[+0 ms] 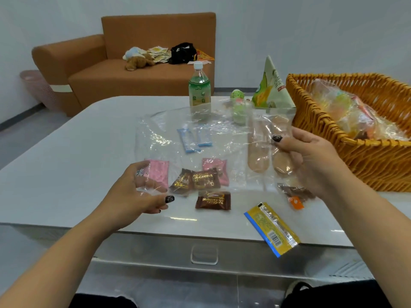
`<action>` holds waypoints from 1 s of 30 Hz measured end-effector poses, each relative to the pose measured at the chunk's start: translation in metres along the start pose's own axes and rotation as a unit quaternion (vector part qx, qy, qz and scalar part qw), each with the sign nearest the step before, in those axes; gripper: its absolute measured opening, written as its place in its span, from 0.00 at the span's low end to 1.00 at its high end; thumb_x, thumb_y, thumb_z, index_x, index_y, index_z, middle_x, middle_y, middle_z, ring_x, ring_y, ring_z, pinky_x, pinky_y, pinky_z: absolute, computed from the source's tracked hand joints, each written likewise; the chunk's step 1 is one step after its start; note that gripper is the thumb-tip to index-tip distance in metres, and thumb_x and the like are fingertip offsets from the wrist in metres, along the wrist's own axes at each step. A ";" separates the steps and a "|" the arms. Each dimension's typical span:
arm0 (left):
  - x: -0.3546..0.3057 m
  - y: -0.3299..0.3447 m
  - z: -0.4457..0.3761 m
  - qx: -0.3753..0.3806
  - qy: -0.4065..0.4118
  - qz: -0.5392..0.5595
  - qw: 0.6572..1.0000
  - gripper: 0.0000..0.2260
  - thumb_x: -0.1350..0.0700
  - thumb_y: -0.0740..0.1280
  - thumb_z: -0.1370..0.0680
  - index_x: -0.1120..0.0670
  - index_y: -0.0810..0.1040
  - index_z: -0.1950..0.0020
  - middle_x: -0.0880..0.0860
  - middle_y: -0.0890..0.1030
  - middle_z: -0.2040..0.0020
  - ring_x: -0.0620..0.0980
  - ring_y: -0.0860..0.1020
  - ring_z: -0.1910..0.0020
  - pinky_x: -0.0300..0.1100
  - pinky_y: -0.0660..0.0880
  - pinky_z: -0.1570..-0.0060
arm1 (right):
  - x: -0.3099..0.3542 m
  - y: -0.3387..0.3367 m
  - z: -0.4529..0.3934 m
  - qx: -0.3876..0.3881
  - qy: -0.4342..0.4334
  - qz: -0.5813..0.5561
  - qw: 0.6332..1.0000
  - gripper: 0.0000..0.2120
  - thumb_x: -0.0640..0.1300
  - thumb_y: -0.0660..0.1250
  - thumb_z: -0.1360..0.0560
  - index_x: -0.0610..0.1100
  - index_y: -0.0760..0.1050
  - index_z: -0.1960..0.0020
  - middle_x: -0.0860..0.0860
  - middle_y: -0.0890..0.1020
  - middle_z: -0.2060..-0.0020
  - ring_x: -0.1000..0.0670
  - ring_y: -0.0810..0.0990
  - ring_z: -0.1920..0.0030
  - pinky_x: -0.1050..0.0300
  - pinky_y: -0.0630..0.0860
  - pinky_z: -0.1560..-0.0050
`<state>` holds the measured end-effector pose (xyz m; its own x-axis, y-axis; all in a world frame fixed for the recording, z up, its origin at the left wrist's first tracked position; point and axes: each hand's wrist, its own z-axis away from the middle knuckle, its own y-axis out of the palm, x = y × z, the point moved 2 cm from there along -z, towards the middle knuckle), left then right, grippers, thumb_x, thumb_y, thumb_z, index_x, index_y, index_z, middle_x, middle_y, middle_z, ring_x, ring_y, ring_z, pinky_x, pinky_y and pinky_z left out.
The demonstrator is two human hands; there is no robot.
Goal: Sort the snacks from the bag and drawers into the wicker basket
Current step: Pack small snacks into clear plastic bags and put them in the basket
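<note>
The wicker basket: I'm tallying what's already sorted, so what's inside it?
Inside the wicker basket lie crinkly clear-wrapped snacks with yellow, orange and red contents. Glare blurs how many, and anything beneath them or behind the near wall is hidden.

"Soft-Centered" on brown candy wrapper [212, 200], barcode on yellow packet [272, 229]

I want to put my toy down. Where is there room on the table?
The table's left side is bare, left of the clear plastic bag and left hand. It is crowded around the brown candies and beside the wicker basket.
</note>
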<state>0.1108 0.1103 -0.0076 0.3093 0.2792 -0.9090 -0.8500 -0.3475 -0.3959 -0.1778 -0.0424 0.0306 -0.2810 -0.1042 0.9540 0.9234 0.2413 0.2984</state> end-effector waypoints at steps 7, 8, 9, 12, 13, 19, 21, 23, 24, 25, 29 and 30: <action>0.000 0.012 0.001 0.056 0.018 -0.038 0.998 0.41 0.60 0.80 0.34 0.47 0.62 0.27 0.53 0.83 0.52 0.55 0.85 0.63 0.44 0.82 0.63 | -0.004 0.000 0.007 0.088 0.062 0.072 0.992 0.21 0.39 0.71 0.33 0.30 0.76 0.44 0.43 0.80 0.54 0.50 0.78 0.57 0.61 0.74 0.51; 0.000 0.014 0.002 0.068 0.021 -0.043 0.997 0.41 0.61 0.80 0.34 0.47 0.63 0.28 0.53 0.83 0.52 0.56 0.84 0.63 0.44 0.81 0.63 | -0.006 0.001 0.008 0.086 0.075 0.065 0.991 0.18 0.38 0.69 0.30 0.30 0.75 0.43 0.42 0.80 0.55 0.49 0.78 0.59 0.60 0.74 0.53; 0.001 0.016 0.003 0.079 0.022 -0.048 0.995 0.40 0.61 0.80 0.35 0.47 0.63 0.28 0.53 0.83 0.53 0.56 0.84 0.63 0.44 0.81 0.63 | -0.008 0.002 0.009 0.082 0.085 0.061 0.991 0.15 0.37 0.67 0.27 0.31 0.76 0.43 0.41 0.80 0.56 0.47 0.77 0.60 0.59 0.74 0.56; 0.003 0.021 0.004 0.097 0.016 -0.054 0.994 0.39 0.61 0.80 0.34 0.46 0.64 0.30 0.53 0.83 0.52 0.56 0.85 0.63 0.47 0.82 0.62 | -0.011 0.007 0.012 0.080 0.096 0.090 0.988 0.10 0.37 0.63 0.23 0.36 0.78 0.43 0.42 0.83 0.57 0.45 0.80 0.61 0.57 0.76 0.59; 0.003 0.022 0.004 0.102 0.012 -0.055 0.993 0.38 0.61 0.79 0.34 0.46 0.64 0.30 0.53 0.83 0.52 0.56 0.85 0.63 0.49 0.82 0.60 | -0.011 0.008 0.013 0.080 0.102 0.103 0.986 0.09 0.38 0.63 0.22 0.37 0.79 0.45 0.44 0.84 0.60 0.47 0.82 0.64 0.59 0.79 0.64; 0.002 0.012 -0.002 0.128 -0.009 -0.067 0.990 0.38 0.64 0.79 0.34 0.47 0.65 0.31 0.50 0.84 0.54 0.57 0.84 0.65 0.51 0.83 0.60 | 0.005 0.000 0.011 0.050 0.092 0.130 0.986 0.08 0.39 0.64 0.23 0.42 0.81 0.57 0.52 0.83 0.67 0.57 0.80 0.66 0.66 0.75 0.65; 0.001 0.010 -0.002 0.134 -0.007 -0.076 0.988 0.38 0.63 0.79 0.34 0.47 0.65 0.31 0.48 0.84 0.54 0.57 0.84 0.64 0.49 0.83 0.61 | 0.007 -0.004 0.009 0.031 0.105 0.110 0.988 0.11 0.42 0.65 0.24 0.45 0.82 0.63 0.56 0.81 0.71 0.60 0.77 0.71 0.67 0.72 0.65; 0.000 0.012 0.001 0.138 -0.005 -0.074 0.988 0.38 0.64 0.79 0.35 0.47 0.65 0.30 0.49 0.84 0.54 0.57 0.84 0.65 0.48 0.83 0.62 | 0.005 -0.002 0.011 0.048 0.139 0.056 0.988 0.09 0.42 0.64 0.23 0.44 0.81 0.59 0.55 0.82 0.70 0.58 0.79 0.71 0.65 0.76 0.65; 0.001 0.014 0.002 0.141 -0.004 -0.072 0.987 0.39 0.64 0.79 0.35 0.48 0.65 0.30 0.49 0.84 0.54 0.57 0.84 0.65 0.48 0.82 0.62 | 0.002 0.001 0.013 0.060 0.153 0.019 0.986 0.08 0.41 0.63 0.23 0.43 0.80 0.56 0.54 0.82 0.71 0.58 0.79 0.72 0.63 0.78 0.67; 0.001 0.017 0.004 0.144 -0.002 -0.073 0.987 0.39 0.64 0.79 0.35 0.48 0.64 0.30 0.49 0.84 0.54 0.56 0.84 0.66 0.47 0.82 0.62 | -0.001 0.004 0.014 0.064 0.160 -0.011 0.985 0.07 0.39 0.62 0.22 0.41 0.78 0.53 0.54 0.82 0.71 0.58 0.80 0.73 0.63 0.78 0.69; 0.002 0.018 0.003 0.141 0.003 -0.101 0.985 0.40 0.64 0.79 0.34 0.48 0.64 0.28 0.50 0.83 0.54 0.55 0.84 0.66 0.46 0.82 0.63 | -0.002 0.005 0.013 0.047 0.147 -0.032 0.987 0.05 0.33 0.62 0.23 0.34 0.77 0.51 0.51 0.81 0.72 0.60 0.78 0.75 0.72 0.72 0.76; 0.002 0.015 0.001 0.133 0.004 -0.108 0.985 0.40 0.64 0.79 0.34 0.48 0.64 0.28 0.51 0.83 0.54 0.55 0.84 0.65 0.45 0.82 0.63 | 0.001 0.004 0.012 0.047 0.147 -0.022 0.988 0.05 0.33 0.63 0.24 0.35 0.77 0.53 0.50 0.82 0.70 0.59 0.79 0.74 0.71 0.74 0.74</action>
<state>0.0984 0.1068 -0.0151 0.4971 0.3130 -0.8093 -0.8456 -0.0342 -0.5327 -0.1771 -0.0294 0.0329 -0.2188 -0.3896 0.8946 0.8799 0.3175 0.3535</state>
